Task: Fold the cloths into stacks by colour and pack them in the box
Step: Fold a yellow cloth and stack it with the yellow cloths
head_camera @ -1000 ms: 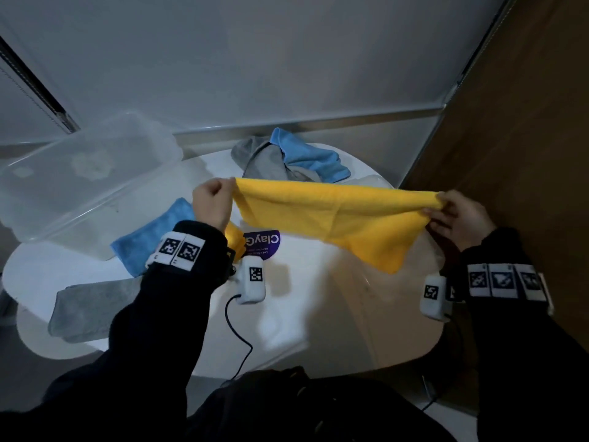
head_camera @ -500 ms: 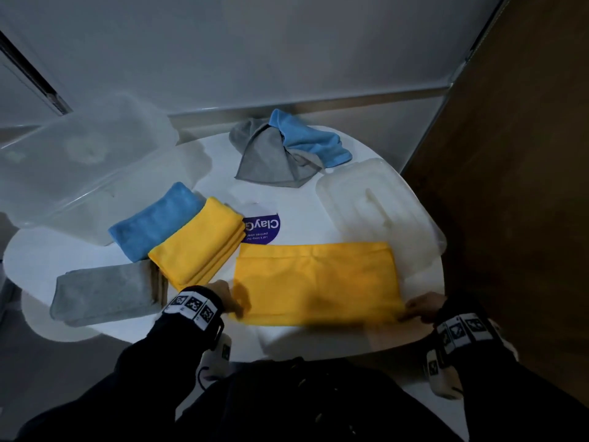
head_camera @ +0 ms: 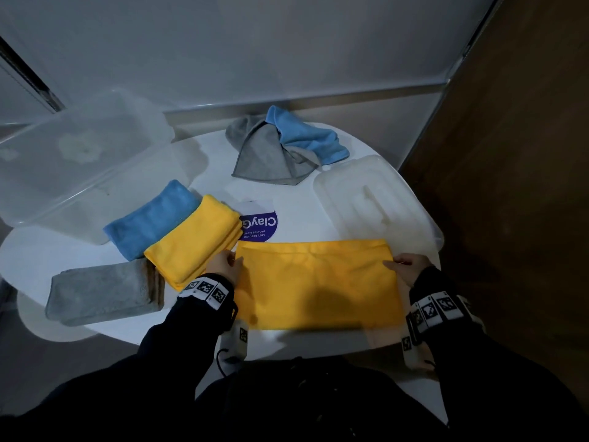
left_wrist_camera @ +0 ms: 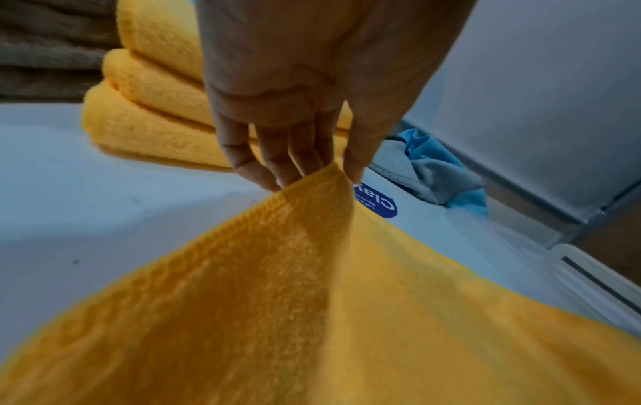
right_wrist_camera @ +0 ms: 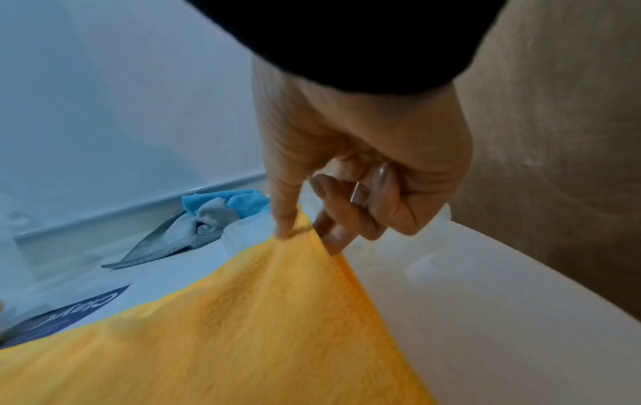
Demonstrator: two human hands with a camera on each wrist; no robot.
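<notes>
Left hand (head_camera: 223, 266) and right hand (head_camera: 409, 266), head view: each pinching an end of yellow cloth (head_camera: 318, 285), spread as a wide folded band on white tabletop (head_camera: 63, 247). Just left of it, folded yellow stack (head_camera: 194, 237), touching folded blue cloth (head_camera: 149, 218) and grey stack (head_camera: 102, 291). Clear box (head_camera: 79, 154) at far left; lid (head_camera: 373, 202) at right, yellow cloth's far right corner overlapping it. Unfolded grey cloth (head_camera: 267, 154) and blue cloth (head_camera: 306, 135) heaped at far edge. Purple sticker (head_camera: 261, 226) mid-table.

Left wrist view: fingertips (left_wrist_camera: 298, 164) and thumb pressed together on a raised corner of yellow cloth (left_wrist_camera: 312, 301); yellow stack (left_wrist_camera: 145, 109) behind.

Right wrist view: thumb and forefinger of right hand (right_wrist_camera: 346, 164) pinching the opposite corner of yellow cloth (right_wrist_camera: 243, 328), other fingers curled; lid (right_wrist_camera: 485, 287) beneath.
</notes>
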